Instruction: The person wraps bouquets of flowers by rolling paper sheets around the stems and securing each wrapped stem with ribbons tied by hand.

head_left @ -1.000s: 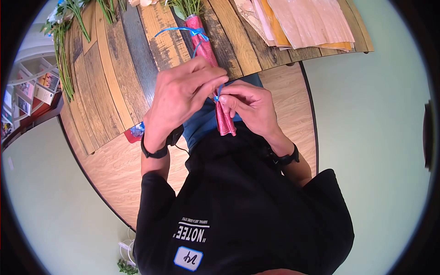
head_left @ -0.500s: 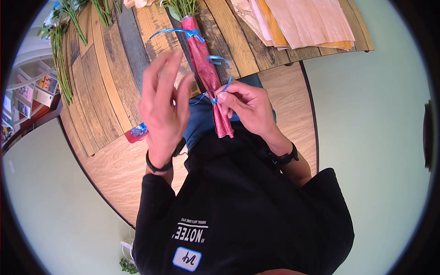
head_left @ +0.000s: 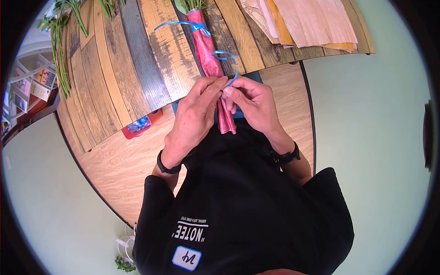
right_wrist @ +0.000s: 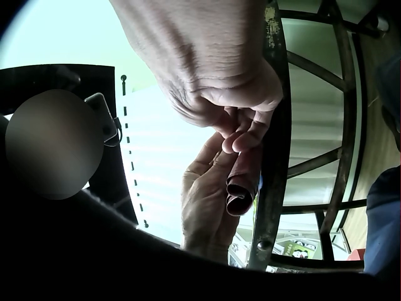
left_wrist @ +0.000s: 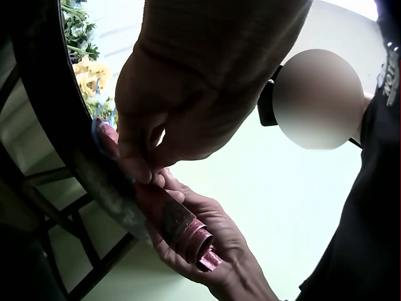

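A flower bouquet's stems are rolled in red wrapping paper (head_left: 205, 50), its upper part lying on the table and its lower end (head_left: 227, 123) jutting past the table edge. A blue ribbon (head_left: 236, 73) curls up from the lower tie. My right hand (head_left: 255, 104) pinches the ribbon by the tie, thumb on top. The fingertips of my left hand (head_left: 195, 112) meet it there, thumb and index finger pinched together at the ribbon. In the left wrist view the rolled paper end (left_wrist: 194, 238) lies against the right palm. Fingers hide the knot.
Another blue ribbon bow (head_left: 199, 28) ties the wrap higher up. Loose green stems (head_left: 59, 59) lie at the table's left, and sheets of pink and orange paper (head_left: 316, 27) at its right. A red container with blue contents (head_left: 140, 124) stands below the wooden table edge (head_left: 114, 130).
My left hand first let go and swung away left with spread fingers, then came back to the tie. My right hand has stayed there. The ribbon end now loops free above the hands.
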Tool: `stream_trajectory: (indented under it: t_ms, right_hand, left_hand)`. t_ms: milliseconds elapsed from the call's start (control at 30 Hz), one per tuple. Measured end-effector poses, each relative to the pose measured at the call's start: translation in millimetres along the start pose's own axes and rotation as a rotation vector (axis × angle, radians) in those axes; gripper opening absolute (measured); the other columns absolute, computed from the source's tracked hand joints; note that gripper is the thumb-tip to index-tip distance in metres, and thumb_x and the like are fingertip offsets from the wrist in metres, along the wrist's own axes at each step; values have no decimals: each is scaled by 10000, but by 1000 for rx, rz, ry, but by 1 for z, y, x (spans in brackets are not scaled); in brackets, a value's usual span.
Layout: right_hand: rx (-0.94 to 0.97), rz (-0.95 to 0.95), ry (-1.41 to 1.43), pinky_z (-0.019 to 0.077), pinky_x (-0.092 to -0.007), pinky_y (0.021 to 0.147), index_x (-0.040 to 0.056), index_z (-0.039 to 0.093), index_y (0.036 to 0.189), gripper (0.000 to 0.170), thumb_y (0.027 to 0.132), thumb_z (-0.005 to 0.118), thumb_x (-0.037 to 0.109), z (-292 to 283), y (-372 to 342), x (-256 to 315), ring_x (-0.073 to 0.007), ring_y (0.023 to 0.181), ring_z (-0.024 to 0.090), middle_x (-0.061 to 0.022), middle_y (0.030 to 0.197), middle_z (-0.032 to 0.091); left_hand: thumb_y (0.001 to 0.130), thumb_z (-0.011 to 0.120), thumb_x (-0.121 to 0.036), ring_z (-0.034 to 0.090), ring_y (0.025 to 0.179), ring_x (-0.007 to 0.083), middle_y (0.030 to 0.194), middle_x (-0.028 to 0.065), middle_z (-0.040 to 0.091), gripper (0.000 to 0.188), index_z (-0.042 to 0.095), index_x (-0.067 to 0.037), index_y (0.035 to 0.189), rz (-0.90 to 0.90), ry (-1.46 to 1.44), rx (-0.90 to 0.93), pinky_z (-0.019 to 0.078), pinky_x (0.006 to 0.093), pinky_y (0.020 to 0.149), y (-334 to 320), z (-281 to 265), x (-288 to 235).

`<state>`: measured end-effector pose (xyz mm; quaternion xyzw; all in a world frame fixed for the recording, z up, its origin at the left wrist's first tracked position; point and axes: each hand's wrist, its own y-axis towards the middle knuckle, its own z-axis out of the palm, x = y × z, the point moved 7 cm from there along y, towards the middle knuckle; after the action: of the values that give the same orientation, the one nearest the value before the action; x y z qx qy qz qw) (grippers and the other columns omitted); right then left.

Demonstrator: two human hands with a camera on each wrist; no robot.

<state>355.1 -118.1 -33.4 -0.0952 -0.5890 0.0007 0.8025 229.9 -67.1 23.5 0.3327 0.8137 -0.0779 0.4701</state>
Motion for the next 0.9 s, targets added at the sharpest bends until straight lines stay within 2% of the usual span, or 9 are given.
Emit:
stream_trajectory:
  t_ms: [133, 467, 533, 667, 733, 900]
  right_hand:
    - [-1, 3, 25, 497, -205, 600, -19, 672, 1005, 168, 1011, 630, 143, 0, 0, -2, -44, 671, 593, -21, 796, 652]
    - [-26, 0, 58, 500, -204, 592, -22, 681, 1023, 162, 1000, 644, 134, -1, 1, -3, -50, 662, 596, -25, 787, 661]
    - [-34, 1, 70, 500, -206, 590, -23, 682, 1022, 162, 998, 648, 133, -1, 1, -3, -53, 658, 597, -28, 785, 662]
    - [-41, -7, 87, 499, -210, 581, -26, 683, 1022, 160, 994, 652, 128, -1, 1, -3, -58, 647, 597, -31, 774, 663]
    - [-39, -9, 90, 498, -211, 579, -27, 682, 1023, 160, 993, 654, 128, -1, 1, -3, -59, 645, 596, -32, 773, 663]
    - [-52, 7, 72, 496, -211, 578, -27, 681, 1030, 168, 997, 651, 135, -1, 0, -2, -56, 644, 595, -31, 774, 664]
  left_hand:
    - [905, 646, 69, 670, 911, 265, 1025, 132, 654, 324, 676, -4, 1219, -23, 4, -13, 532, 327, 804, -4, 1, 1]
    - [914, 644, 51, 659, 876, 258, 987, 129, 636, 293, 669, 11, 1203, -67, 47, -14, 525, 332, 774, -7, -1, -3]
    - [929, 639, 16, 654, 803, 305, 964, 162, 602, 265, 648, 36, 1193, -49, 54, -19, 516, 375, 682, -8, -2, -4]
    - [934, 644, -13, 648, 759, 300, 927, 149, 595, 219, 657, 25, 1150, -97, 91, 3, 503, 380, 643, -11, -2, -5]
    - [922, 637, 41, 627, 764, 247, 888, 126, 605, 183, 669, 28, 1102, -131, 74, -1, 500, 328, 687, -11, -1, -4]
    - [906, 681, 14, 632, 748, 219, 879, 108, 616, 142, 674, 25, 1047, -129, 38, -12, 503, 316, 680, -10, -1, 0]
